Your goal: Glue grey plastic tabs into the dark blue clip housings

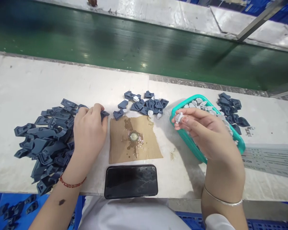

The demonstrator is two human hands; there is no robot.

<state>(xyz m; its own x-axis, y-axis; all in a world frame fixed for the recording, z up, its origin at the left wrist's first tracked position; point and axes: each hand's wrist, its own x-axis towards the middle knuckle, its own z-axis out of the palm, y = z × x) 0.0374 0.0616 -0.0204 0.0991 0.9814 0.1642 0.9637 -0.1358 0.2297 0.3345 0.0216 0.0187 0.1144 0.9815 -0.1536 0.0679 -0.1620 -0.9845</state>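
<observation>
My left hand (90, 129) is closed on a dark blue plastic part (104, 114), beside the right edge of a large pile of similar dark parts (45, 143). Above a teal basket (192, 148) of small white pieces (198, 103), my right hand (204, 131) pinches one white piece (179, 118) between thumb and fingers. Between the hands lies a brown paper sheet (117, 140) with wet stains and a small round object (134, 136) at its middle. Several dark parts (150, 103) and white pieces lie just behind the sheet.
A black phone (131, 181) lies near the table's front edge. More dark parts (230, 108) are behind the basket at the right, near a printed sheet (273, 161). A green conveyor belt (124, 48) crosses behind the table (21, 76). Blue bins hold parts at lower left.
</observation>
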